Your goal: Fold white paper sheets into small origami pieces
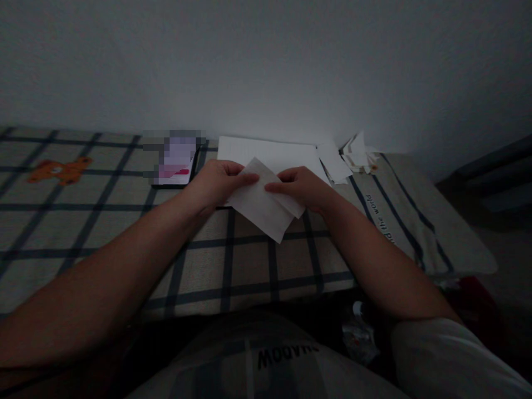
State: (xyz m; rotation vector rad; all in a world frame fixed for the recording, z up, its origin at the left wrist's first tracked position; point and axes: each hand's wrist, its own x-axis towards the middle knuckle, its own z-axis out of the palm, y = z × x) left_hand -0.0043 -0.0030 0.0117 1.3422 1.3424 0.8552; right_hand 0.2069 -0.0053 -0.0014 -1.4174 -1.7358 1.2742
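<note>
A thin white sheet of paper [268, 213], with a fold or second layer along its right side, is held between my hands above the front of the table. My left hand [222, 180] pinches its upper left edge, thumb on top. On the other side my right hand [301, 185] grips the upper right part, also with the thumb on top. The fingers beneath the paper are partly hidden. Just behind, a pad of white lined paper [266, 148] lies flat, partly covered by my hands and the sheet.
Loose paper pieces [334, 162] and a stack of folded paper [357, 152] lie right of the pad. A phone [177, 163] with a lit, blurred screen is at left, beyond it an orange bear-shaped piece [60, 170]. A checked cloth [124, 227] covers the table against a wall.
</note>
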